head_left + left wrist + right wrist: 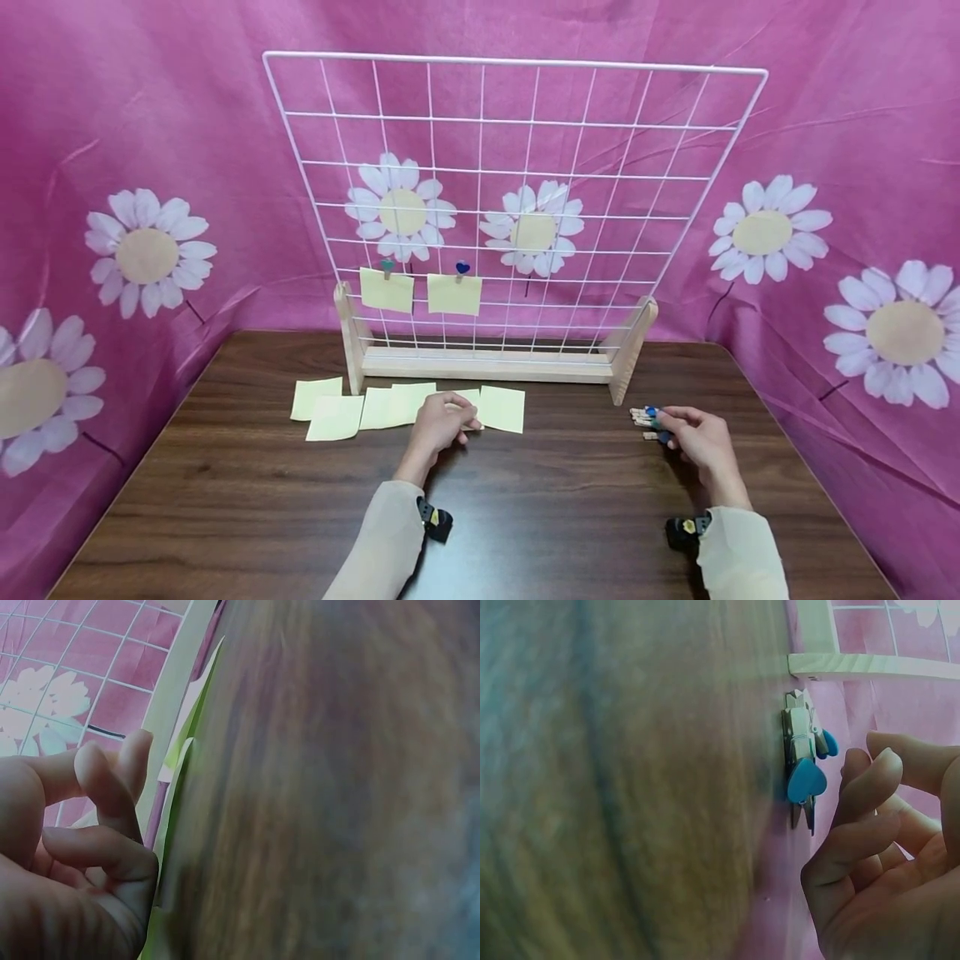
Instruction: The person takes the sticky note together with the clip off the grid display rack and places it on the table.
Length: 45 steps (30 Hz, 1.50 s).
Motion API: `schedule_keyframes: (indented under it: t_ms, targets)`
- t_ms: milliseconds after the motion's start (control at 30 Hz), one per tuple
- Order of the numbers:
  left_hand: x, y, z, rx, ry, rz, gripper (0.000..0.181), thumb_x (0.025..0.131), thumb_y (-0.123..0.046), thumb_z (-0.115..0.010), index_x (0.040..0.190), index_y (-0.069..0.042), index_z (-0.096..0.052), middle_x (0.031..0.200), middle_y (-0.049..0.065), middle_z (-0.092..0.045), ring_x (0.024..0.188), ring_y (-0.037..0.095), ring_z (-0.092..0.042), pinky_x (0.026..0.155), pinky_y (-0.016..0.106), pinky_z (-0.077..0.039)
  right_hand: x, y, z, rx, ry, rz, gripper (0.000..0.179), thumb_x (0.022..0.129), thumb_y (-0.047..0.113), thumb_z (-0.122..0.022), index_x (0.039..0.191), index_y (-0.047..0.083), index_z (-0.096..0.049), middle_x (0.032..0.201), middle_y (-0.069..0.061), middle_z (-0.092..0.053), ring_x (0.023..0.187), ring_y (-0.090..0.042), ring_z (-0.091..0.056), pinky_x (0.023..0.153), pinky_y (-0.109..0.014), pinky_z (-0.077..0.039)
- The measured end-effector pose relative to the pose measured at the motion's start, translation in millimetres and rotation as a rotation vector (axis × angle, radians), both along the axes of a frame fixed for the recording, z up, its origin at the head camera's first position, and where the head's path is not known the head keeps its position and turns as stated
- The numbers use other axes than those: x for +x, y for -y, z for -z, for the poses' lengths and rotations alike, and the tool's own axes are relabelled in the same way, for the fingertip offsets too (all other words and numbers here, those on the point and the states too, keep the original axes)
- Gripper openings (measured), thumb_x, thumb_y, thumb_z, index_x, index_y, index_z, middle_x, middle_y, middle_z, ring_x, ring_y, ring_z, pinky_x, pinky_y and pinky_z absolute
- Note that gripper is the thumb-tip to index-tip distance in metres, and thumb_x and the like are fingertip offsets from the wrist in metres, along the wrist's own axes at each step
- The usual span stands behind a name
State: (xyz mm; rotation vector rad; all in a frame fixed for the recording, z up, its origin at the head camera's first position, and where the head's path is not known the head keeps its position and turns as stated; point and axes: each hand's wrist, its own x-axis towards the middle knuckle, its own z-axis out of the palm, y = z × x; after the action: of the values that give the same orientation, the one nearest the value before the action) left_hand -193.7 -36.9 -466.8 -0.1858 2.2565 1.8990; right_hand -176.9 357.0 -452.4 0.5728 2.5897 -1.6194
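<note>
My left hand (pixel 444 419) is low over the row of pale yellow sticky notes, fingers bent and fingertips by the note (pixel 501 409) at the right end. Part of a note beneath this hand is hidden. In the left wrist view, no note shows between the fingers of the left hand (pixel 90 840). On the right, my right hand (pixel 697 437) hovers with bent fingers at a small group of wooden clothespins (pixel 643 418) with blue and green hearts. A gap separates its fingertips from the blue-heart clothespin (pixel 806 780) in the right wrist view.
A white wire grid (pixel 480 172) stands in a wooden base (pixel 487 367) behind the hands. Two notes hang on it, one under a green-heart clothespin (pixel 387 267), one under a dark blue-heart clothespin (pixel 462 268). More notes (pixel 333 418) lie left on the brown table (pixel 540 517).
</note>
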Motion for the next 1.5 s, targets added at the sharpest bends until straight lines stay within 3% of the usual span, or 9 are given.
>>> schedule_keyframes:
  t_ms: [267, 433, 667, 1067, 1433, 1500]
  targets:
    - [0.5, 5.9, -0.7, 0.055, -0.002, 0.014, 0.018, 0.096, -0.013, -0.065, 0.108, 0.0, -0.065, 0.076, 0.007, -0.074, 0.044, 0.006, -0.052, 0.041, 0.017, -0.034, -1.8, 7, -6.5, 0.003, -0.03, -0.002, 0.044, 0.097, 0.02, -0.069, 0.127, -0.01, -0.06, 0.07, 0.008, -0.064, 0.053, -0.008, -0.055, 0.044, -0.027, -0.042]
    - [-0.2, 9.6, -4.9, 0.069, -0.025, -0.008, 0.017, 0.095, -0.013, -0.066, 0.107, 0.0, -0.066, 0.078, 0.009, -0.075, 0.044, 0.008, -0.051, 0.042, 0.017, -0.034, -4.6, 15, -14.7, 0.008, -0.069, -0.021, 0.042, 0.096, 0.02, -0.07, 0.124, -0.01, -0.062, 0.066, 0.003, -0.062, 0.049, -0.011, -0.053, 0.041, -0.026, -0.039]
    - [0.2, 12.9, -6.9, 0.082, -0.057, -0.04, 0.014, 0.095, -0.012, -0.067, 0.104, -0.001, -0.066, 0.08, 0.011, -0.074, 0.046, 0.009, -0.05, 0.043, 0.018, -0.035, -8.9, 27, -17.6, 0.049, -0.123, -0.07, 0.039, 0.097, 0.021, -0.069, 0.121, -0.01, -0.065, 0.074, 0.002, -0.068, 0.053, -0.01, -0.057, 0.044, -0.026, -0.043]
    - [0.4, 21.9, -5.8, 0.077, -0.077, -0.061, 0.016, 0.095, -0.013, -0.069, 0.106, -0.002, -0.066, 0.089, 0.019, -0.074, 0.049, 0.011, -0.052, 0.045, 0.018, -0.037, -12.1, 45, -22.4, -0.036, -0.148, -0.133, 0.037, 0.099, 0.017, -0.067, 0.121, -0.013, -0.062, 0.075, -0.001, -0.065, 0.056, -0.008, -0.056, 0.052, -0.026, -0.052]
    - [-1.1, 28.0, -14.4, 0.082, -0.121, -0.093, 0.021, 0.094, -0.013, -0.069, 0.11, 0.001, -0.067, 0.096, 0.021, -0.073, 0.065, 0.023, -0.064, 0.047, 0.025, -0.043, -18.5, 67, -37.0, 0.028, -0.183, -0.185, 0.037, 0.097, 0.023, -0.07, 0.122, -0.005, -0.067, 0.077, 0.002, -0.066, 0.056, -0.011, -0.058, 0.039, -0.025, -0.039]
    - [-1.6, 28.2, -15.0, 0.084, -0.124, -0.096, 0.021, 0.094, -0.013, -0.07, 0.11, 0.0, -0.067, 0.097, 0.021, -0.073, 0.068, 0.026, -0.064, 0.046, 0.025, -0.043, -19.3, 71, -39.7, 0.017, -0.208, -0.198, 0.036, 0.097, 0.02, -0.07, 0.121, -0.006, -0.067, 0.076, 0.001, -0.064, 0.056, -0.011, -0.058, 0.041, -0.025, -0.042]
